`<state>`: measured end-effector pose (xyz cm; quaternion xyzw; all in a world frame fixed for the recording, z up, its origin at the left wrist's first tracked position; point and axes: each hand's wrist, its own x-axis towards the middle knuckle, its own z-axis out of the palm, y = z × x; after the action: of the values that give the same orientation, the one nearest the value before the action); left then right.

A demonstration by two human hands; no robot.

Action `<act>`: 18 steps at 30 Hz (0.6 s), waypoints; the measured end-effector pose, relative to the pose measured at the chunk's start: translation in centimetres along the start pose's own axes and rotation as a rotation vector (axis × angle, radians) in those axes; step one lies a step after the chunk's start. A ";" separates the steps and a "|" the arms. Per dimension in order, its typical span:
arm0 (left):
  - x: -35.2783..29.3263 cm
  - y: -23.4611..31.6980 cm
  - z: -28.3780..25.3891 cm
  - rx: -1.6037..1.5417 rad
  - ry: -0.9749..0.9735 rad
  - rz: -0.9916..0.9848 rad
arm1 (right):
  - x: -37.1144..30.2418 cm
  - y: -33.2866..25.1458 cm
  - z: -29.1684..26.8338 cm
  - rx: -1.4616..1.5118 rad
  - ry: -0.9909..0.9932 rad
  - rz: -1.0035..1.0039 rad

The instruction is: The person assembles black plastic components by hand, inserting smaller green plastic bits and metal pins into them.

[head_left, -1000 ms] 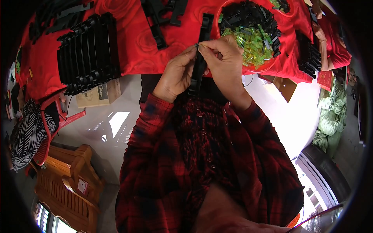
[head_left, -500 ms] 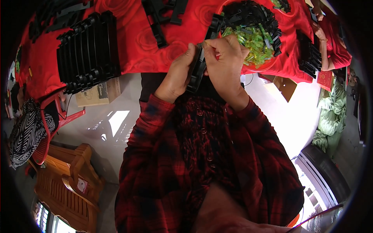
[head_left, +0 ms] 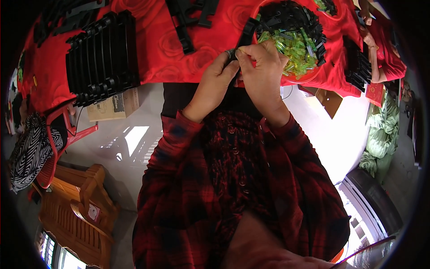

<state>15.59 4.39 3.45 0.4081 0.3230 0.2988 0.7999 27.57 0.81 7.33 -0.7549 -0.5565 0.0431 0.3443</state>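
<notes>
A long, narrow black plastic part (head_left: 246, 35) slants up from between my hands toward the bowl. My left hand (head_left: 209, 87) is closed round its lower portion, thumb on top. Close against it, my right hand (head_left: 264, 74) pinches thumb and forefinger together at the part; whatever is between those fingertips is hidden. Just beyond the right hand stands a red bowl (head_left: 301, 80). Small clear green pieces (head_left: 291, 49) lie in its near side, and small black pieces (head_left: 286, 15) fill the far side.
A row of similar black parts (head_left: 103, 58) lies at the left of the red tablecloth (head_left: 156, 67). More loose black parts (head_left: 183, 33) rest at the far middle. Black parts (head_left: 357, 65) are stacked at right, near another person's arm (head_left: 372, 49). A red chair (head_left: 53, 152) stands lower left.
My left hand has shifted up along the black part, its thumb now beside the right fingertips and covering more of it. The right hand keeps its pinch in nearly the same place.
</notes>
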 end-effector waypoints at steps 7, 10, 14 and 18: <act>-0.3 0.9 0.2 0.448 0.050 -0.012 | -0.1 0.5 -0.1 -0.001 -0.033 -0.001; -0.3 0.6 0.1 0.612 0.066 -0.053 | -0.3 0.8 0.2 -0.021 -0.043 -0.021; -0.1 -0.7 -0.2 0.687 0.111 0.048 | -0.4 1.0 0.3 -0.028 -0.088 -0.060; -0.1 -0.6 -0.1 0.538 0.128 0.094 | -0.3 1.0 0.3 -0.068 -0.106 -0.059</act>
<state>15.59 4.04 2.92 0.6005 0.4212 0.2644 0.6261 28.16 0.55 6.48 -0.7460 -0.5972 0.0539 0.2897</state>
